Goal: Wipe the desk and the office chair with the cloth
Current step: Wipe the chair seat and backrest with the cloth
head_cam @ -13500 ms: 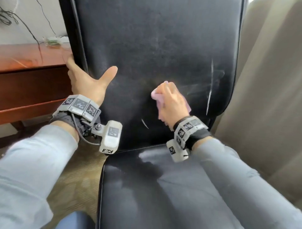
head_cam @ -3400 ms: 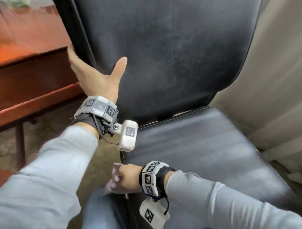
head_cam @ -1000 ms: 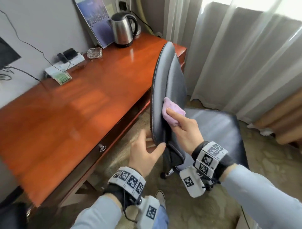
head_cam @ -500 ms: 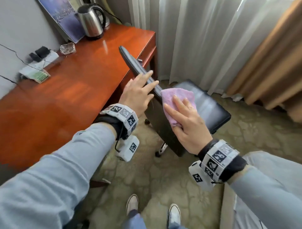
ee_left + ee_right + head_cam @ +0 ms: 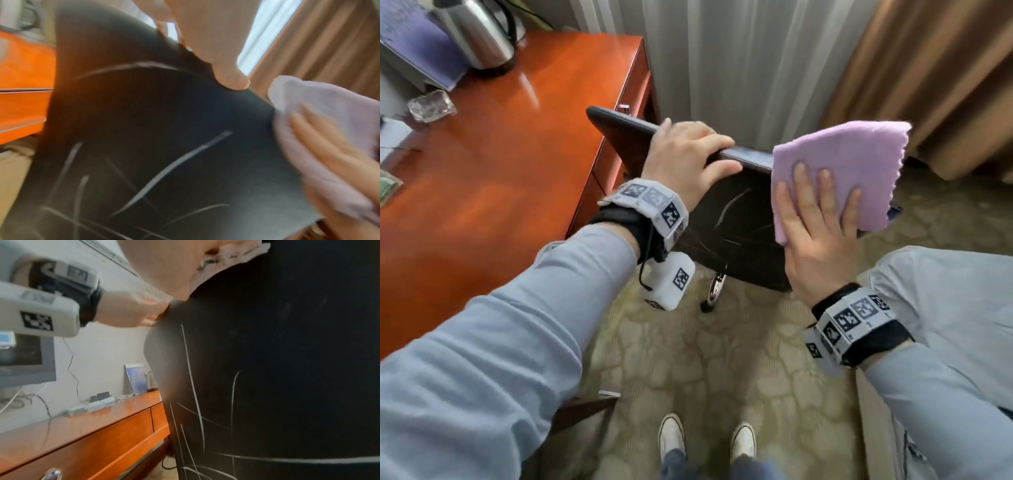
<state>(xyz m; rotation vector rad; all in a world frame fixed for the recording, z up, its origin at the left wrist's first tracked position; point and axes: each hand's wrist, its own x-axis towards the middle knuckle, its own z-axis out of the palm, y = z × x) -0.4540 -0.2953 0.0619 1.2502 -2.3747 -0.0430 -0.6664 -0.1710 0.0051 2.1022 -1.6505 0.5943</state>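
The black office chair's backrest (image 5: pixel 739 233) shows its rear face, marked with pale scratches, and stands beside the orange-brown desk (image 5: pixel 500 164). My left hand (image 5: pixel 688 161) grips the backrest's top edge, fingers curled over it and thumb on the rear face. With straight fingers my right hand (image 5: pixel 818 222) presses the lilac cloth (image 5: pixel 852 164) flat against the backrest's upper right corner. In the left wrist view my thumb (image 5: pixel 226 65) lies on the backrest (image 5: pixel 164 129) beside the cloth (image 5: pixel 318 105). The right wrist view shows the scratched backrest (image 5: pixel 287 353) and my left hand (image 5: pixel 131 311).
A steel kettle (image 5: pixel 479 31) and a glass ashtray (image 5: pixel 431 106) stand at the desk's far end. White sheer curtains (image 5: pixel 739 61) and a brown curtain (image 5: pixel 928 78) hang behind the chair. A chair caster (image 5: pixel 714 291) and my shoes (image 5: pixel 671 442) are on the patterned carpet.
My right hand has slid the cloth rightward to the backrest's upper corner. My left hand has curled tighter over the top edge. The view has drawn closer to the chair.
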